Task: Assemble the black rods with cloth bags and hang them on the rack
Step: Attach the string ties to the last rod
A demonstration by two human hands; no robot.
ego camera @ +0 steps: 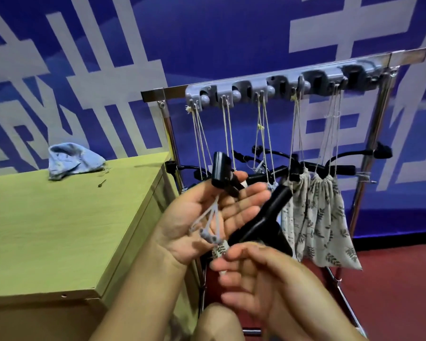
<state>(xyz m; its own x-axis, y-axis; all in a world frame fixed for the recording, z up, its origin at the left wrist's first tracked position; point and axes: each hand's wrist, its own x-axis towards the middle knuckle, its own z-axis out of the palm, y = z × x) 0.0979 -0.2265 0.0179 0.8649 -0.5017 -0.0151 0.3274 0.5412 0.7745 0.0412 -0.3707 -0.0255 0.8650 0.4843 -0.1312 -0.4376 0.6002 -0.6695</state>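
Two hands are at work just in front of the rack (172,143), low against its left post. Left hand (207,217) is palm-up with fingers nearly straight; a black rod (253,212) lies across them and a grey drawstring (207,222) with beaded ends trails over the palm. Whether the thumb clamps the rod cannot be told. Right hand (258,274), below the left, has curled fingers pinching the neck of a leaf-print cloth bag (219,249), of which only a scrap shows.

On the rack's grey hook strip (280,87), several cords already carry rods, and finished leaf-print bags (322,217) hang toward its right side. Left of the rack, a blue cloth (71,159) lies on the yellow-green cabinet (59,230).

Judgement: the step in hand is joining bag to rod, hanging not yet begun. Next move calls for securing the drawstring on the rod, then lifting the loop to a free hook without snagging neighbouring cords.
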